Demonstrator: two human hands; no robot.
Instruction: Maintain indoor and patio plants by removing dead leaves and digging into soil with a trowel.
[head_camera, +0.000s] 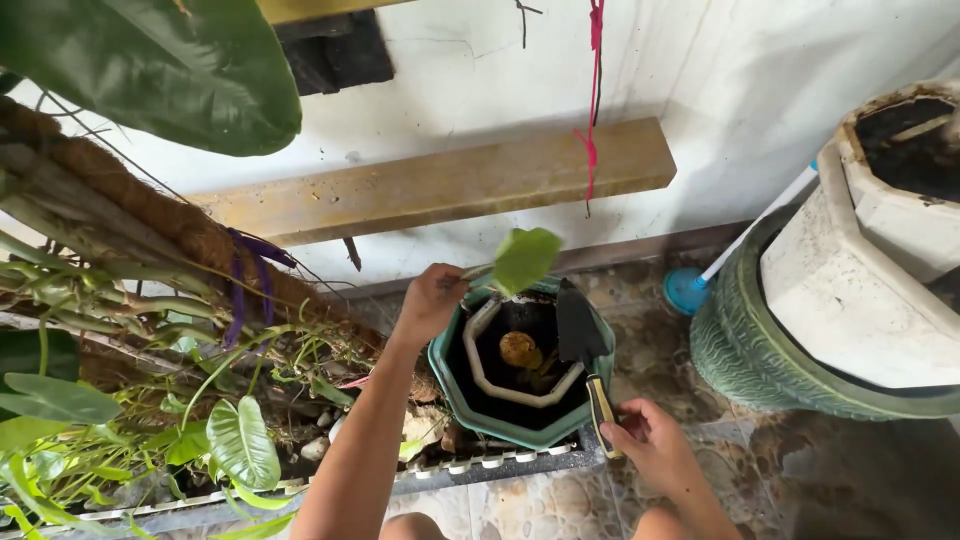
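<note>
My left hand pinches the thin stem of a small plant cutting whose light green leaf hangs over the far rim of a green octagonal pot. Inside the pot sit a white inner pot rim, dark soil and a brownish round lump. My right hand grips the yellow-and-black handle of a black hand trowel, its blade resting over the pot's right side.
A planter bed with leafy plants fills the left. A wooden plank leans against the white wall. A large green ribbed pot holding a white octagonal pot stands at right, beside a blue-ended stick.
</note>
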